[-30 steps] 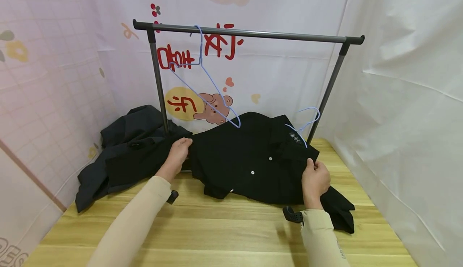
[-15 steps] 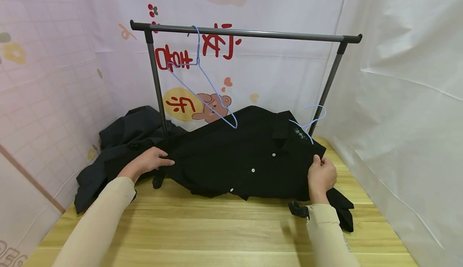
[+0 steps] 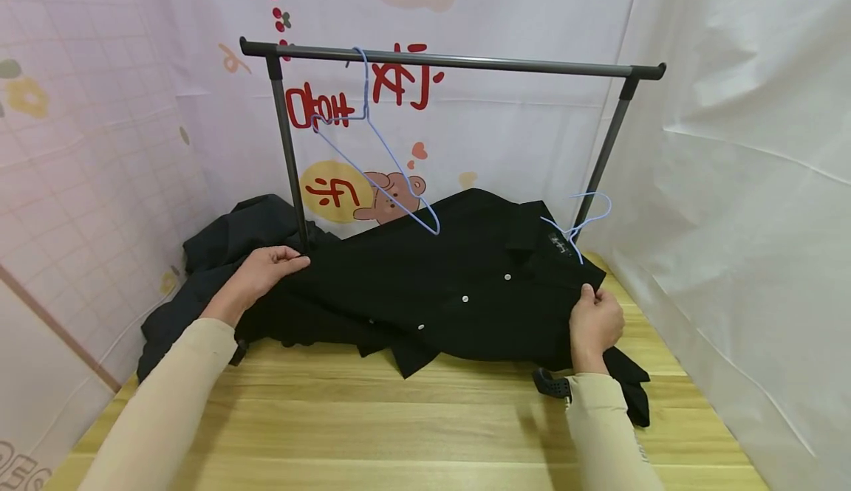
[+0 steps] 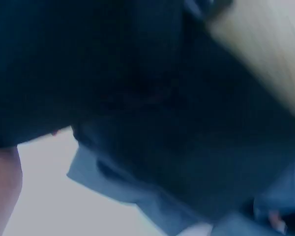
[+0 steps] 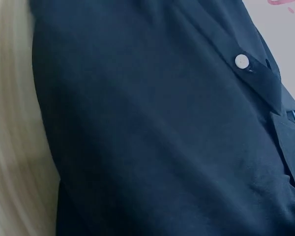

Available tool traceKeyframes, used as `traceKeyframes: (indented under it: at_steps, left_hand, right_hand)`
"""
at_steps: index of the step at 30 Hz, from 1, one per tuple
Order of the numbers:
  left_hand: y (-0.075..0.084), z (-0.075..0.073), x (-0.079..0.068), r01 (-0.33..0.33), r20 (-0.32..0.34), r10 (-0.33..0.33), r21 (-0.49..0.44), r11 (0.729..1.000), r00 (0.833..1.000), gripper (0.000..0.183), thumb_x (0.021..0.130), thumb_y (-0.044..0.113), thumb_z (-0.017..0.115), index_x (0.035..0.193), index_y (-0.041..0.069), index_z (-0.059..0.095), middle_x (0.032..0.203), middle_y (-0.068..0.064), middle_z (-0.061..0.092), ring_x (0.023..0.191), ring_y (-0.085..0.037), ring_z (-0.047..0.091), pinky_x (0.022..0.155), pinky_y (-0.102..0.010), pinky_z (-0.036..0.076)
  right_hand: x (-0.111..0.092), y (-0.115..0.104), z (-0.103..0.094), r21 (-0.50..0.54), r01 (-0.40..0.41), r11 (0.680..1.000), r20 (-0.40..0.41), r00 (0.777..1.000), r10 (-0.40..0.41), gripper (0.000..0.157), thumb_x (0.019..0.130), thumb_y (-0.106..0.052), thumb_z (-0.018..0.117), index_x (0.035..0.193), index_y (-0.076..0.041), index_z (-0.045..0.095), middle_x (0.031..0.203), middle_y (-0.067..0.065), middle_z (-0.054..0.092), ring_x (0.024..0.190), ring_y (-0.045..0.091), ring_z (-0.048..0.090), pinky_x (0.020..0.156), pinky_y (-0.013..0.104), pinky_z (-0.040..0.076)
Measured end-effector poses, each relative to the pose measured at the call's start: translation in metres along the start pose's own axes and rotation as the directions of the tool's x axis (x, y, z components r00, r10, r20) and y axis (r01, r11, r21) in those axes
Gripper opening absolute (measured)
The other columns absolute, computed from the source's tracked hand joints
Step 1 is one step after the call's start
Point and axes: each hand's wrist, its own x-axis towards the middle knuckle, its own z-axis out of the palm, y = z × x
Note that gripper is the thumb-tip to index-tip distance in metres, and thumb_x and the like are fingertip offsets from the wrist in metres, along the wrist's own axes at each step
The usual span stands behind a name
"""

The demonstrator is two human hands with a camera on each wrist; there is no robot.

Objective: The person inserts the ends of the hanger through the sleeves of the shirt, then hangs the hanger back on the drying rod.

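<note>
A black shirt with white buttons is stretched sideways above the table, its collar to the right. Its upper left edge is pinched between the thumb and fingers of my left hand. At the collar side, my right hand grips the cloth near the shoulder. A light blue hanger sticks out of the neck opening; the rest of it is hidden inside. In the right wrist view the shirt front shows a white button. Dark, blurred cloth fills most of the left wrist view.
A dark clothes rack stands at the back. From its bar hangs another blue hanger, bare, its lower end in front of the shirt. A dark grey garment lies heaped at the left of the wooden table.
My left hand has moved left along the shirt, then up a little, pulling the cloth wider. My right hand has shifted slightly right with the collar and hanger.
</note>
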Motion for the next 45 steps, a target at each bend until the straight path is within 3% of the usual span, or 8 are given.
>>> traceKeyframes:
  at_steps: [8,12,15,19,23,28,35,45]
  left_hand:
    - [-0.018,-0.014,-0.01,0.024,0.214,-0.09,0.295,0.955,0.973,0.045,0.094,0.03,0.07,0.065,0.015,0.039,0.063,-0.003,0.037,0.057,-0.018,0.034,0.059,-0.033,0.034]
    - [-0.026,-0.023,-0.015,0.06,0.145,-0.078,0.125,0.99,0.986,0.044,0.102,0.029,0.058,0.072,0.006,0.036,0.07,-0.005,0.031,0.064,-0.021,0.033,0.066,-0.038,0.036]
    - [-0.023,-0.03,-0.014,0.062,0.118,-0.054,-0.071,0.996,0.992,0.048,0.105,0.036,0.051,0.104,-0.012,0.05,0.111,-0.028,0.049,0.11,-0.041,0.048,0.098,-0.054,0.037]
    - [-0.013,-0.04,-0.011,0.061,0.088,-0.046,-0.178,0.982,0.995,0.069,0.104,0.039,0.052,0.143,-0.015,0.035,0.159,-0.03,0.013,0.146,-0.047,0.006,0.113,-0.064,0.011]
    - [-0.008,-0.042,-0.007,0.026,-0.008,-0.025,0.126,0.992,1.0,0.045,0.099,0.033,0.062,0.116,-0.009,0.061,0.126,-0.026,0.053,0.109,-0.04,0.05,0.089,-0.05,0.043]
    - [-0.025,-0.028,-0.002,0.058,-0.19,0.072,0.599,0.799,0.979,0.02,0.097,0.016,0.064,0.104,-0.002,0.069,0.099,-0.022,0.066,0.08,-0.038,0.06,0.07,-0.052,0.047]
    - [-0.042,-0.001,-0.013,0.118,-0.31,0.073,0.557,0.822,0.948,0.021,0.099,0.017,0.059,0.106,-0.001,0.067,0.09,-0.019,0.065,0.071,-0.034,0.059,0.061,-0.048,0.046]
    - [-0.046,0.027,-0.048,0.244,-0.145,-0.197,0.503,0.829,0.97,0.056,0.096,0.059,0.053,0.061,0.015,0.051,0.054,0.002,0.037,0.048,-0.016,0.038,0.047,-0.031,0.031]
  right_hand:
    - [0.007,0.004,-0.001,-0.01,-0.011,1.0,0.002,1.0,0.011,0.036,0.102,-0.026,0.053,0.11,0.006,0.067,0.113,0.027,0.066,0.107,0.048,0.057,0.09,0.058,0.04]
    - [0.007,0.007,-0.001,-0.007,-0.014,1.0,-0.001,1.0,0.014,0.036,0.102,-0.026,0.053,0.109,0.006,0.067,0.112,0.027,0.066,0.107,0.047,0.057,0.09,0.058,0.04]
    - [0.008,0.009,-0.001,0.001,-0.024,1.0,-0.006,1.0,0.024,0.036,0.102,-0.026,0.053,0.109,0.007,0.067,0.111,0.027,0.066,0.106,0.048,0.057,0.09,0.058,0.039]
    - [0.01,0.011,-0.002,0.014,-0.034,0.999,-0.019,0.999,0.035,0.037,0.103,-0.027,0.052,0.108,0.007,0.066,0.111,0.028,0.066,0.106,0.048,0.057,0.09,0.057,0.039]
    - [0.012,0.012,-0.002,0.019,-0.031,0.999,-0.03,0.999,0.032,0.038,0.103,-0.028,0.051,0.108,0.007,0.066,0.111,0.028,0.066,0.106,0.048,0.057,0.09,0.057,0.039]
    - [0.006,0.016,0.003,0.006,-0.026,1.0,-0.02,0.999,0.026,0.037,0.103,-0.028,0.052,0.108,0.006,0.066,0.11,0.027,0.066,0.105,0.048,0.057,0.089,0.058,0.039]
    - [-0.006,0.019,0.014,0.016,-0.029,0.999,0.012,1.0,0.028,0.035,0.102,-0.027,0.055,0.109,0.005,0.067,0.108,0.025,0.067,0.103,0.045,0.059,0.088,0.057,0.04]
    - [-0.008,0.019,0.02,0.049,-0.038,0.998,0.029,0.999,0.036,0.036,0.102,-0.028,0.055,0.112,0.005,0.067,0.111,0.025,0.067,0.107,0.045,0.058,0.094,0.056,0.038]
